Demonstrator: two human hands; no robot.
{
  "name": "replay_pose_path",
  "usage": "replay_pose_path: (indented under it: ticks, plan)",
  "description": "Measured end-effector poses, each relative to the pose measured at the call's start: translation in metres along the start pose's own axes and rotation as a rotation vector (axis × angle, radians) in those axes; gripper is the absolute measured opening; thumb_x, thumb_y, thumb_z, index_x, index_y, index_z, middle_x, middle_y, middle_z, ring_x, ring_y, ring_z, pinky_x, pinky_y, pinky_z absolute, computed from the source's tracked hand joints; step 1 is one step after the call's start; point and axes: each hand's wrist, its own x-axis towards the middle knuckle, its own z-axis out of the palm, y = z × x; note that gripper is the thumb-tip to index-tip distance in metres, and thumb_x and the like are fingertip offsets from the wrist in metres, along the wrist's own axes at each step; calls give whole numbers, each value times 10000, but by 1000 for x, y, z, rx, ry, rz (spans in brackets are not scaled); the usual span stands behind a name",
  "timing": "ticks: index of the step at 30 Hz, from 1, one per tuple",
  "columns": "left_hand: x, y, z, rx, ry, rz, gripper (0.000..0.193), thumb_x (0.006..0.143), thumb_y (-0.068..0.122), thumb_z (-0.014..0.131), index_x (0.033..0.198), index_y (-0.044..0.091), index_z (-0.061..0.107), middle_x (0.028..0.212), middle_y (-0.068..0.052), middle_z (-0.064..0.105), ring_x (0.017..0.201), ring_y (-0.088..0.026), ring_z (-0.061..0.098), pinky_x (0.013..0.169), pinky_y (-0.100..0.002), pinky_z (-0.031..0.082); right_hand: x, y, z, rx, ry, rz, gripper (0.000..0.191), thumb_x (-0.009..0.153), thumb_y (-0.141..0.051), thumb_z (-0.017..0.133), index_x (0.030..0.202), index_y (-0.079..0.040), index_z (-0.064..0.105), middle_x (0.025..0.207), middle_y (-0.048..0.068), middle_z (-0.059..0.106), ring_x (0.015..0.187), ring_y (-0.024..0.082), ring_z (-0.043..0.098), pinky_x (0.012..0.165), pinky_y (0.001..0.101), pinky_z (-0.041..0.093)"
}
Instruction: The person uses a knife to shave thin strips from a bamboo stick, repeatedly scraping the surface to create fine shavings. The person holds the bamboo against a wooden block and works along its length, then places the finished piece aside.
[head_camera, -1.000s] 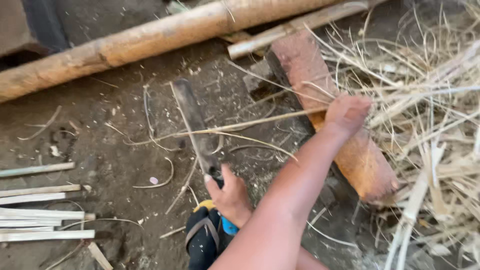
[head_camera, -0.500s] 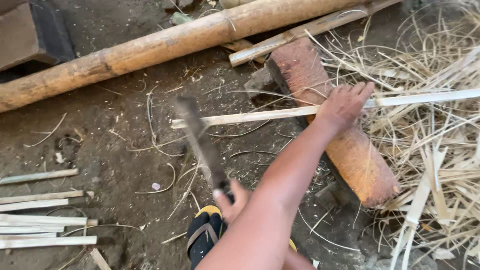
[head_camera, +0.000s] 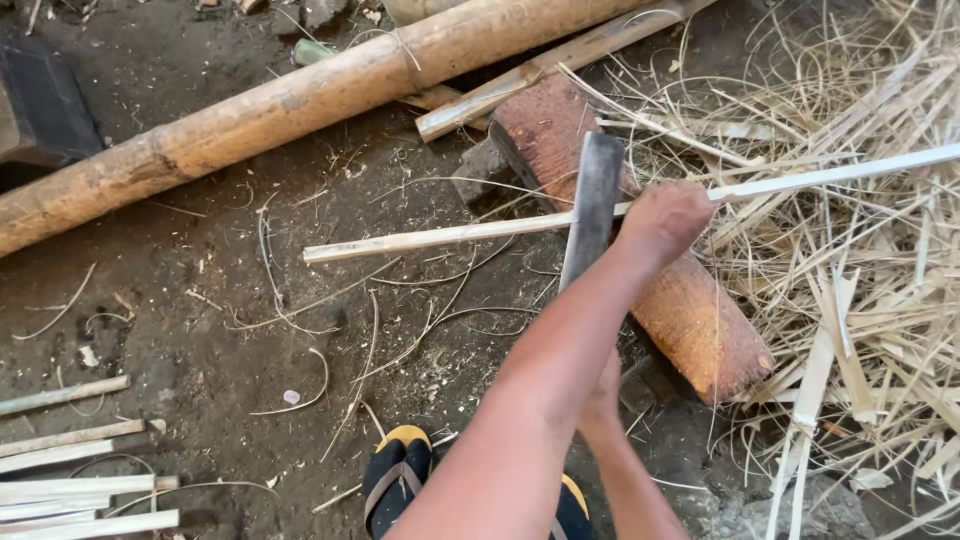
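From my head camera: my left hand (head_camera: 665, 220) is clenched around a long pale bamboo strip (head_camera: 440, 238), which lies across the reddish wooden block (head_camera: 690, 310) and reaches left over the dirt. My right hand (head_camera: 600, 392) sits mostly hidden under my left forearm; I cannot tell its fingers' state, though the cleaver blade (head_camera: 593, 205) rises from there, touching the strip. A thick bamboo pole (head_camera: 300, 105) lies far behind.

You've got a long pale bamboo strip (head_camera: 450, 236) lying crosswise over the reddish wooden block (head_camera: 690, 320), and a broad dark machete blade (head_camera: 592, 205) standing edge-down against the strip.
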Motion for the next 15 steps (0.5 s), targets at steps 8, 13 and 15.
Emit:
replay_pose_path:
  ticks: [8, 13, 15]
  plan:
    - [1, 11, -33, -33, -205, -52, 143, 957, 39, 557, 947, 50, 699, 981, -148, 732, 923, -275, 749, 817, -383, 631, -2, -10, 16, -336, -362, 55, 264, 958, -345, 673, 1025, -99, 605, 705, 73, 682, 603, 203, 675, 527, 382, 516]
    - [0, 13, -41, 10, -209, -36, 139, 935, 26, 566, 969, 67, 694, 1030, -123, 720, 986, -257, 733, 873, -383, 612, -5, -13, 31, -87, -192, 250, 246, 959, -323, 671, 998, -91, 600, 681, 63, 672, 574, 186, 668, 500, 368, 519]
    - [-1, 13, -39, -27, -208, -67, 130, 952, 39, 557, 989, 53, 681, 1018, -124, 720, 972, -253, 739, 872, -372, 616, -11, -12, 50, -93, -254, 194, 239, 959, -314, 670, 988, -88, 598, 671, 59, 668, 562, 179, 666, 490, 362, 520]
